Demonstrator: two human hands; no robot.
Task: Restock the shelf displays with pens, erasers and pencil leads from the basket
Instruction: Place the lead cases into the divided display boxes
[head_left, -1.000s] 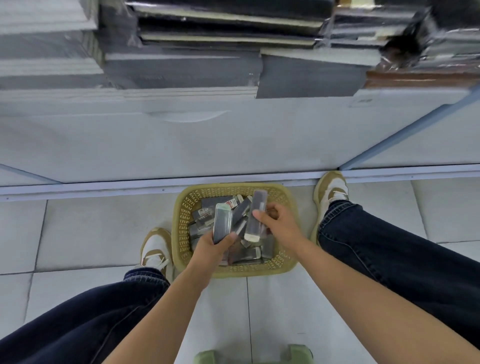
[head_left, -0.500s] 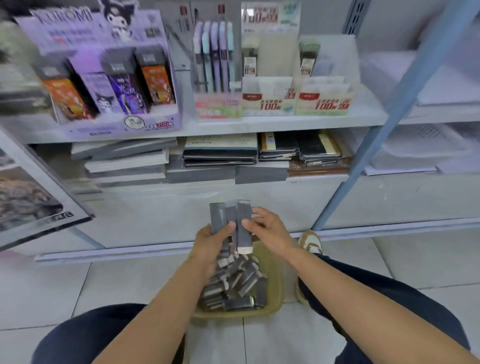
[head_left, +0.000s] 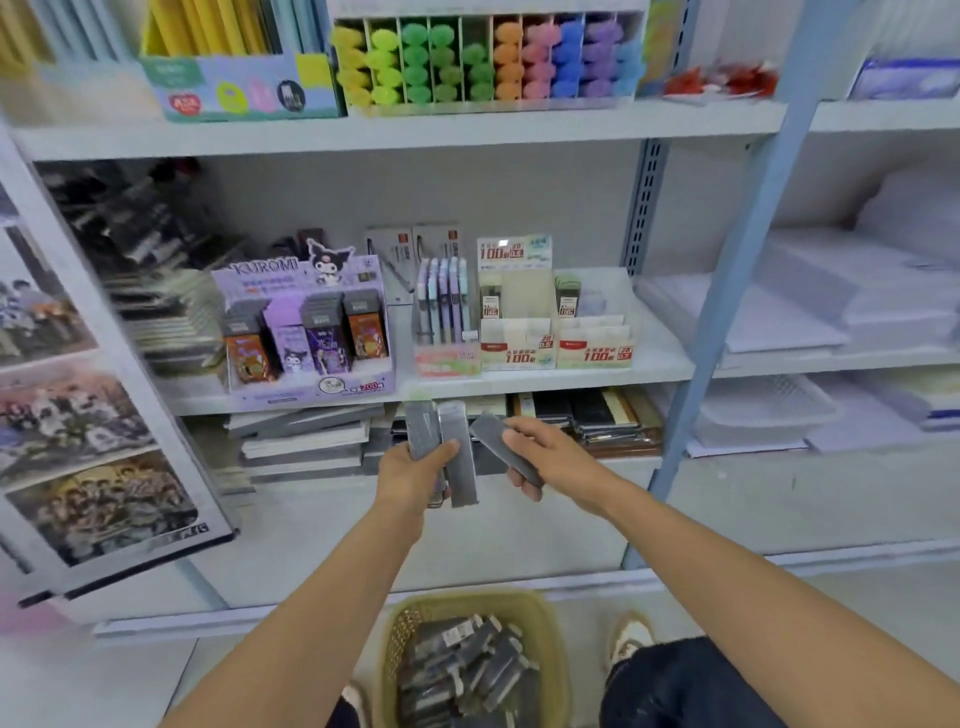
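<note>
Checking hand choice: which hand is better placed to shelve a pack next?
Right, probably: the right hand holds a single pack below the lead display; the left hand grips a stack.

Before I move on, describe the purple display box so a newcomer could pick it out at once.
Find the middle shelf of the white rack, just above the left hand and right hand. On its left part stands the purple display box, beside a pastel pen rack. It alone is lilac, with KUROMI lettering and a cartoon figure on its header.
</note>
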